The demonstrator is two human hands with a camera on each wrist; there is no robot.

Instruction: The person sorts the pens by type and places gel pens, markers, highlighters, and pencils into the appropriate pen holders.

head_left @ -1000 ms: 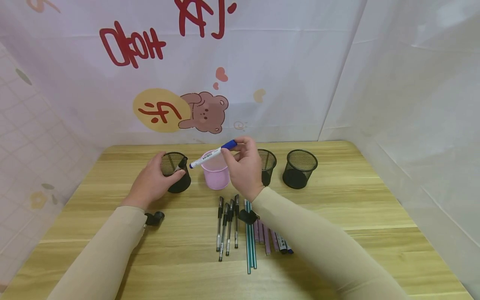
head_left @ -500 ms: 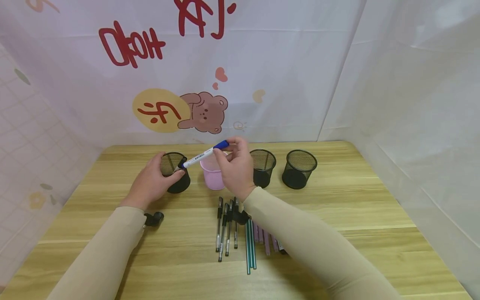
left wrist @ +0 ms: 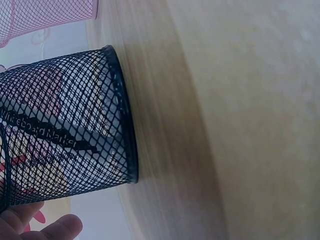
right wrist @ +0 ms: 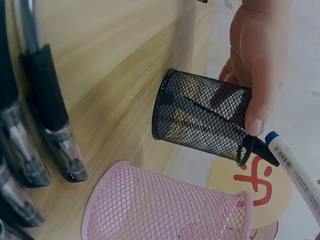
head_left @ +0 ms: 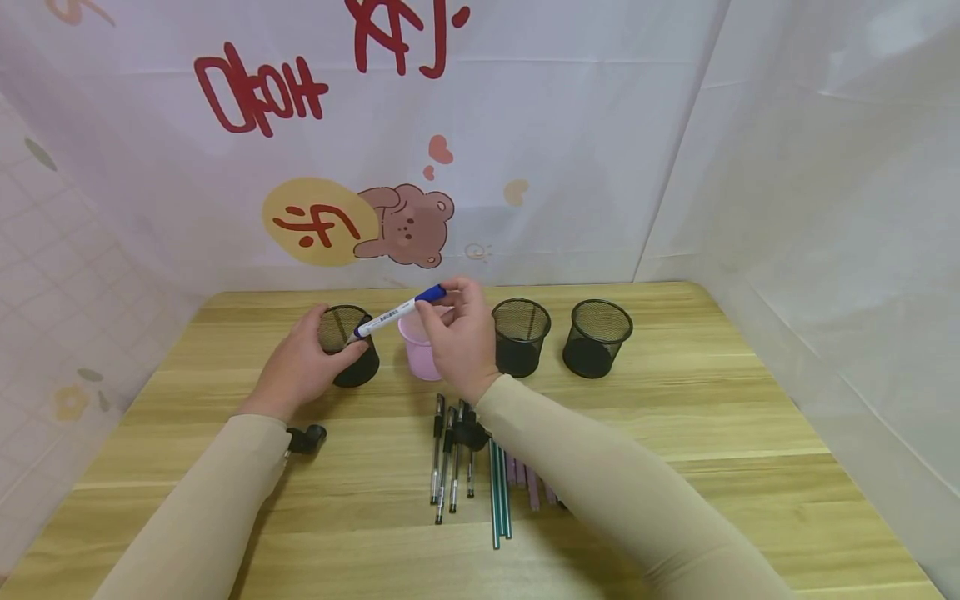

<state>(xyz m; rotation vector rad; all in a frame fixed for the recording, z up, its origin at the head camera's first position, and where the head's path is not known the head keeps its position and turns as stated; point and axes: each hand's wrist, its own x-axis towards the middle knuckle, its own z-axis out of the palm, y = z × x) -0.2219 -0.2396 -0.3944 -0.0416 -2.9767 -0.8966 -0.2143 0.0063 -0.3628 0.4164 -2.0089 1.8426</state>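
Observation:
My left hand (head_left: 298, 367) grips the leftmost black mesh pen cup (head_left: 358, 372) by its rim and side, thumb on the near side. Inside leans a whiteboard marker (left wrist: 45, 131), seen through the mesh in the left wrist view; its black cap (right wrist: 266, 152) sticks out past the rim in the right wrist view. Between thumb and fingers, my right hand (head_left: 463, 337) pinches a white marker (head_left: 388, 317) by its blue cap. That marker slants down to the left, its blue lower end at the cup's rim, close to the black cap.
A pink mesh cup (head_left: 422, 358) stands beside the held cup, partly behind my right hand. Two more black mesh cups, one in the middle (head_left: 519, 350) and one at right (head_left: 596, 350), follow. Several gel pens (head_left: 437, 450), teal pencils (head_left: 497, 500) and purple sticks (head_left: 532, 483) lie in front.
My right hand has moved left with the blue-capped marker, bringing its lower end from above the pink cup to the left cup's rim. My left hand keeps its hold on the cup.

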